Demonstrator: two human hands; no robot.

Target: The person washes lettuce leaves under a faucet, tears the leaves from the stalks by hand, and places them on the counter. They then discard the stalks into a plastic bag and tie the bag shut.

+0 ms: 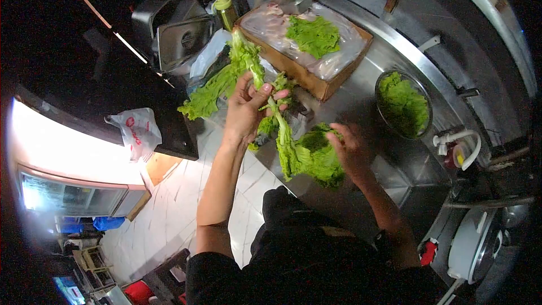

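Note:
My left hand [248, 104] is closed round the pale stem of a lettuce leaf [287, 144], held above the steel counter's front edge. My right hand [351, 149] hovers to the right with fingers apart, beside the leaf's frilly green end; nothing shows in it. More lettuce [212, 93] lies left of and behind my left hand. Behind both hands, a green leaf [314, 36] rests on the plastic-covered contents of a cardboard box [310, 73]. At the right, an oval bowl [380, 114] holds several lettuce leaves.
A green-capped bottle [226, 13] and metal pans [183, 40] stand at the back left. A white faucet [471, 144] is beside the sink [395, 175] at the right. A plastic bag [135, 131] hangs at the left over a dark edge.

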